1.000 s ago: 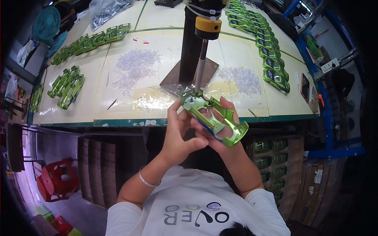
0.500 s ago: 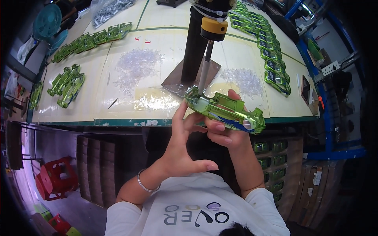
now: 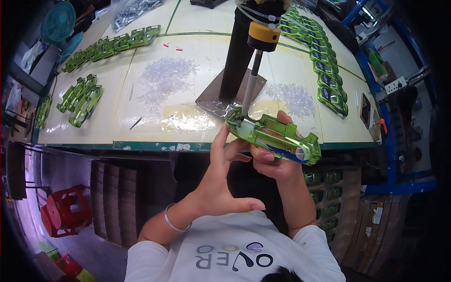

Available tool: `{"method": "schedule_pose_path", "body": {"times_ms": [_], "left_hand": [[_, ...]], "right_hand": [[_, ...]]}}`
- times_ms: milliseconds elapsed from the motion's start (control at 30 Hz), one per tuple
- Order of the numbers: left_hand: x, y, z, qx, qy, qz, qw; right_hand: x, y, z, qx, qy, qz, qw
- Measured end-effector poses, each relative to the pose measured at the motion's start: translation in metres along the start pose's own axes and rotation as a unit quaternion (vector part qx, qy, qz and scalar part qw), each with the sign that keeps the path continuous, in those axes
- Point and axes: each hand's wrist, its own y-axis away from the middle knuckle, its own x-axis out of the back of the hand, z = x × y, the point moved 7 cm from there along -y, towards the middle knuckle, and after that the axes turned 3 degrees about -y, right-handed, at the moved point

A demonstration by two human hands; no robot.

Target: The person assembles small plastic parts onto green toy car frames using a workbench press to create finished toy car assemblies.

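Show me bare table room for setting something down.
Between the left scrap pile and the small shell cluster; also between the right shell row and the front edge. It's crowded before the post plate, with left hand, right hand and held shell.

A white short-sleeved T-shirt (image 3: pixel 225 242) bears rounded lettering (image 3: pixel 237 260) in black, grey and purple; a slim, shiny silver bangle (image 3: pixel 169 223) circles the left wrist (image 3: pixel 182 217).

I am wearing a shirt (image 3: pixel 221 232) with large letters (image 3: pixel 235 260) running across it; the carton (image 3: pixel 359 239) is bearing a label (image 3: pixel 377 215) too small to read.
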Motion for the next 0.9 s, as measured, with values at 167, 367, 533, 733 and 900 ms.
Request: {"method": "schedule_pose_path", "body": {"times_ms": [167,367,533,733,900], "left_hand": [[-0.001,0.001,-0.002,0.001,-0.006,-0.002,1.000],[0.005,0.017,-0.022,0.069,0.115,0.062,0.989],[0.034,0.026,0.001,0.088,0.058,0.123,0.987],[0.007,0.009,0.133,-0.211,0.357,-0.025,0.910],[-0.005,0.026,0.145,-0.174,0.396,0.068,0.899]], "right_hand": [[0.004,0.001,-0.003,-0.006,0.006,-0.031,0.999],[0.022,0.015,0.004,-0.026,0.039,-0.041,0.998],[0.025,0.061,-0.026,0.091,0.073,0.154,0.981],[-0.027,0.065,-0.160,0.322,0.514,0.286,0.742],[-0.044,0.028,-0.225,0.232,0.812,0.391,0.366]]}}
